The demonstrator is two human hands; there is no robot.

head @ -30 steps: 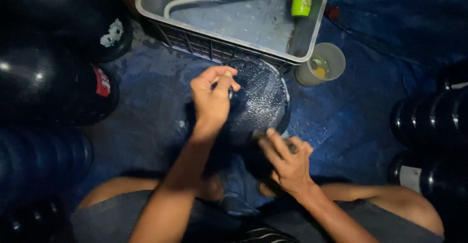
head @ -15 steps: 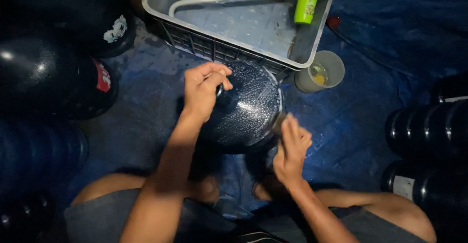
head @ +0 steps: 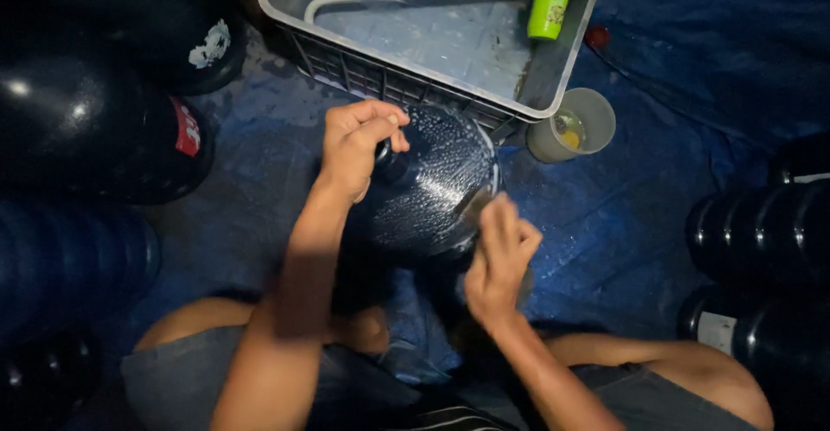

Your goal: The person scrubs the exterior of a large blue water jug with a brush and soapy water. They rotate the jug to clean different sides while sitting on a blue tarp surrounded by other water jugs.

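Centre frame: wet dark water jug (head: 432, 193) is standing on the blue tarp (head: 622, 223), just below the grey crate (head: 553, 76). Left hand (head: 356, 147) is closing its fingers around the jug's neck, apparently steadying it. Right hand (head: 500, 262) is pressing against the jug's lower-right side, fingers together; whether it grips anything cannot be told.

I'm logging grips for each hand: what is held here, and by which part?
The left hand grips the wet dark jug at its neck; the right hand presses on its side.
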